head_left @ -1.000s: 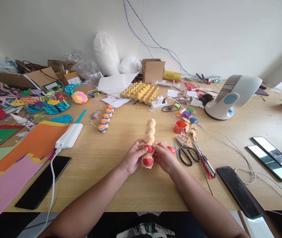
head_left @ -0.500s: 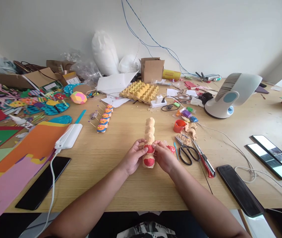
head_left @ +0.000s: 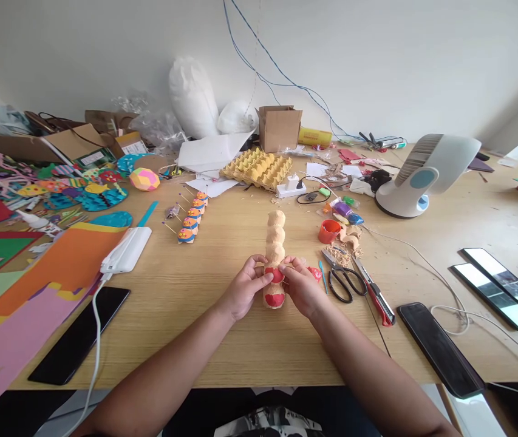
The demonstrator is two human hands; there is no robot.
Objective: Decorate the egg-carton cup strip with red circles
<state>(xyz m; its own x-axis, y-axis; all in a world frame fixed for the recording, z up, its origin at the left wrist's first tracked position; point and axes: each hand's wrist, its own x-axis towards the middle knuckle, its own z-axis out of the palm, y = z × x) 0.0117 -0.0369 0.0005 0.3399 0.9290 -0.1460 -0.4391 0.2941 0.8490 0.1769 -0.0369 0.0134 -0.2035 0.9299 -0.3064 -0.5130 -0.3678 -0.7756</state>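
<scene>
A beige egg-carton strip [head_left: 276, 235] with a row of rounded humps points away from me near the table's front. The two nearest humps carry red clay-like patches [head_left: 274, 300]. My left hand [head_left: 246, 290] grips the strip's left side, its thumb on the upper red patch. My right hand [head_left: 302, 285] closes on the right side, fingertips against that same patch. Just beyond my right hand lies a red clay-like lump [head_left: 315, 273] in clear wrap, partly hidden, with a thin blue stick [head_left: 323, 277] beside it.
Scissors [head_left: 344, 276], a red utility knife [head_left: 379, 300] and a phone [head_left: 441, 349] lie at right. A red cup [head_left: 329, 231] and a fan [head_left: 422, 176] stand behind. Left are a decorated caterpillar [head_left: 190, 220], a power bank [head_left: 127, 250] and coloured sheets [head_left: 58, 261]. Yellow egg trays [head_left: 259, 168] are further back.
The far end of the egg-carton strip has shifted slightly up in the view, showing a little more of its humps. Both hands keep nearly the same hold.
</scene>
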